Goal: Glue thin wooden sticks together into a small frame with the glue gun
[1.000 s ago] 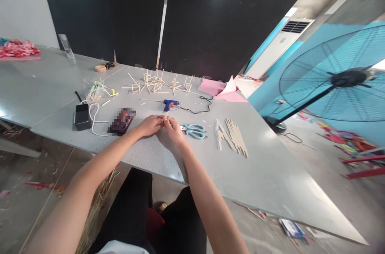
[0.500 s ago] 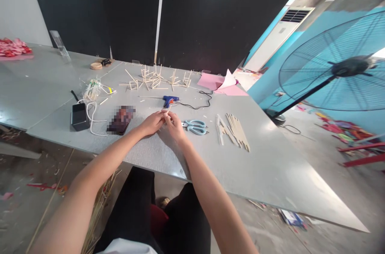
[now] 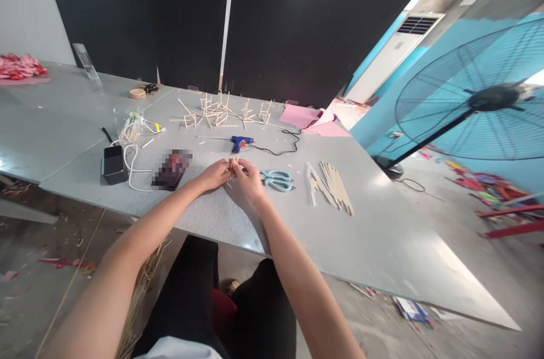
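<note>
Fingertips of my left hand and my right hand meet low over the table, both closed around thin pale wooden sticks. Only short ends of these sticks show; the fingers cover the rest. Right beside my right hand lie light-blue-handled scissors, their blades partly behind the hand. Just beyond the fingers, a blue glue gun rests on its side with a glue stick in its back end. Farther back stand several small frames of joined sticks.
Flat sticks and glue sticks lie to the right. A phone, a black box with a white cable and a bagged bundle sit left. Pink paper lies behind. A large fan stands beyond the table's right edge.
Both hands stay together in nearly the same place. The stick end above the fingers has shifted slightly. The raised flap of the pink paper has moved.
</note>
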Demonstrator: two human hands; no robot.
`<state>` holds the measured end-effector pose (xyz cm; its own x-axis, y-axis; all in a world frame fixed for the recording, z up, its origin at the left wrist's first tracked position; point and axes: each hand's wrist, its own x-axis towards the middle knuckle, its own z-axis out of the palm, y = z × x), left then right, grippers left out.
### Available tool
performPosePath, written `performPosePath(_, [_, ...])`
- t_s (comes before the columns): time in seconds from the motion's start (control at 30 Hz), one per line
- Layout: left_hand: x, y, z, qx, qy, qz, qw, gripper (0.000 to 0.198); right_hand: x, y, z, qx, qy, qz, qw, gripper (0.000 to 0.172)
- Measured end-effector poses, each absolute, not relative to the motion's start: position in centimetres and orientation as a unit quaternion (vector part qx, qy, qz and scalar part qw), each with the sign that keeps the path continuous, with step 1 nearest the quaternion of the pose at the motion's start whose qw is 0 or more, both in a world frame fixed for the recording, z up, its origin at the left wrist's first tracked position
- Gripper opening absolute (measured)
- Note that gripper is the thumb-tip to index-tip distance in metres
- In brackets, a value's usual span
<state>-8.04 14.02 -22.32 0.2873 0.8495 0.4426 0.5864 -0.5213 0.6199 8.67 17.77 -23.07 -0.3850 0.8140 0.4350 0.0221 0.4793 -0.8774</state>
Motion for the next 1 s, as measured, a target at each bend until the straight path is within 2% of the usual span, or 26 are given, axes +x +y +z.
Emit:
performPosePath(0.13, [-8.0, 13.9, -22.1, 0.787, 0.456, 0.379, 0.173, 0.028, 8.7, 17.7, -23.1, -0.294, -0.714, 0.428, 0.47, 0.051])
performPosePath(0.27, [-8.0, 13.8, -22.0, 0.788, 0.453, 0.379, 0.173, 0.025, 8.7, 17.7, -23.2, -0.287, -0.716, 0.429, 0.471, 0.048])
performPosePath(0.43, [-8.0, 13.8, -22.0, 0.783, 0.45, 0.395, 0.17, 0.031, 8.7, 17.6, -22.8, -0.275, -0.72, 0.426, 0.474, 0.041])
performPosePath(0.7, [-7.9, 13.7, -22.2, 0.771, 0.45, 0.408, 0.192, 0.036, 8.9, 17.7, -22.5, -0.285, -0.688, 0.467, 0.477, 0.041])
performPosePath(1.0, [-9.6, 14.3, -22.6, 0.767, 0.46, 0.396, 0.209, 0.024, 9.4, 17.4, -22.0, -0.26, -0.68, 0.499, 0.47, 0.035])
